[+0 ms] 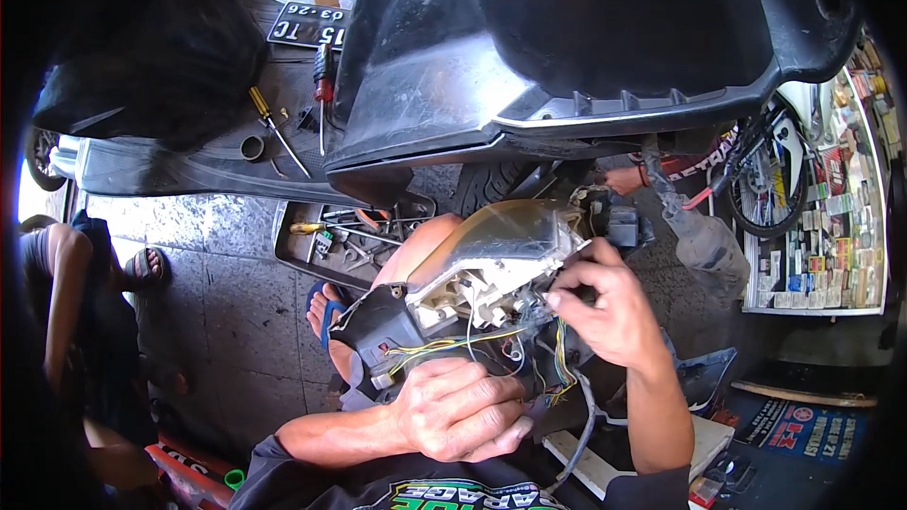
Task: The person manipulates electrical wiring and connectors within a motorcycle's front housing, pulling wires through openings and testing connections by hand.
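Right grip [614,312] at headlight [491,236]; tools [307,228] in tray [282,246].

Looks steeply down and forward from the person's head, as the left of two side-by-side fisheye cameras. Sits close above the left hand [463,411] and right hand [607,307], reaching farther out to black scooter bodywork [425,66] at the top and a display case [814,313] at the right. Runs upright and unmirrored, bending straight edges toward a dark rim.
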`<state>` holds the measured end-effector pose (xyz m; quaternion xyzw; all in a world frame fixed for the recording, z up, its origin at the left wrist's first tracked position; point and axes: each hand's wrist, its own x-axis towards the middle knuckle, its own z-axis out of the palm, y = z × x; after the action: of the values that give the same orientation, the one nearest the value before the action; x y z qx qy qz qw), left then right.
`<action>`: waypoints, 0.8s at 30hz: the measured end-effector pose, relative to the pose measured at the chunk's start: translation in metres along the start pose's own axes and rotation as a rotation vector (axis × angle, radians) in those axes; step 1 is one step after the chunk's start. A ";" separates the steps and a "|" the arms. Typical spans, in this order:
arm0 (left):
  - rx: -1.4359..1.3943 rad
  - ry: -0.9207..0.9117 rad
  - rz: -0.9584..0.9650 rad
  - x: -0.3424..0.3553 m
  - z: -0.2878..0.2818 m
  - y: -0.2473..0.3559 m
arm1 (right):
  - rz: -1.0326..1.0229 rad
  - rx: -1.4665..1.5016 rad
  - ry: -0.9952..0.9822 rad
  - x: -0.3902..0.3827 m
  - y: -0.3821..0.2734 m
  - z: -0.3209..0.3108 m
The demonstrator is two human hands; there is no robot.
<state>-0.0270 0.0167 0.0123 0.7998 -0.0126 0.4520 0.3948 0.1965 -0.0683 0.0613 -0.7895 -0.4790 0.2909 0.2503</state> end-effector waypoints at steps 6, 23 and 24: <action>-0.062 -0.006 0.034 -0.006 -0.002 -0.001 | 0.040 0.547 0.263 -0.037 0.024 -0.040; -0.186 -0.032 -0.087 -0.010 -0.027 0.007 | 1.011 -0.180 0.273 -0.132 0.264 0.025; -0.172 -0.029 -0.101 -0.010 -0.028 0.007 | 0.977 -0.239 0.315 -0.133 0.265 0.030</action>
<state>-0.0554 0.0264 0.0168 0.7691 -0.0165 0.4172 0.4840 0.2882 -0.2955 -0.1093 -0.9780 -0.0417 0.1947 0.0626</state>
